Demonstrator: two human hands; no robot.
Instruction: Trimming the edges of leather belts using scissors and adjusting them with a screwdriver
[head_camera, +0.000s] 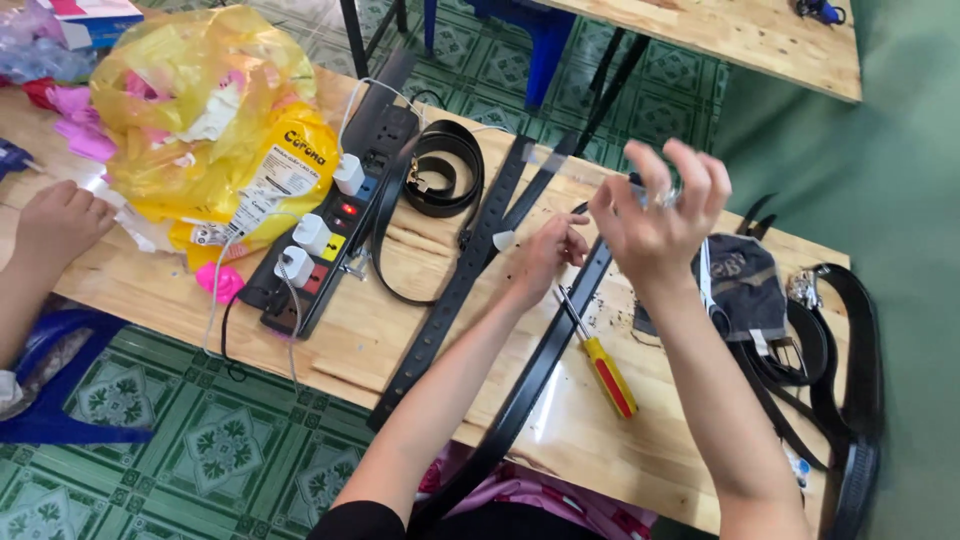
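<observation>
A long black belt strap (540, 365) runs diagonally over the wooden table (380, 345) toward my lap. My left hand (545, 258) rests low on the table, its fingertips pinched at this strap near its upper end. My right hand (655, 205) is raised above the strap, blurred, with the fingers spread; something small and shiny glints at the fingers, and I cannot tell whether it is held. A screwdriver with a yellow and red handle (607, 372) lies just right of the strap, below both hands.
A second, perforated black strap (455, 290) and a coiled belt (440, 170) lie left of my hands. A black power strip (330, 230) with white plugs, a yellow plastic bag (215, 120), another person's hand (60, 215), a dark cloth (745, 280) and a belt pile (830, 370) surround them.
</observation>
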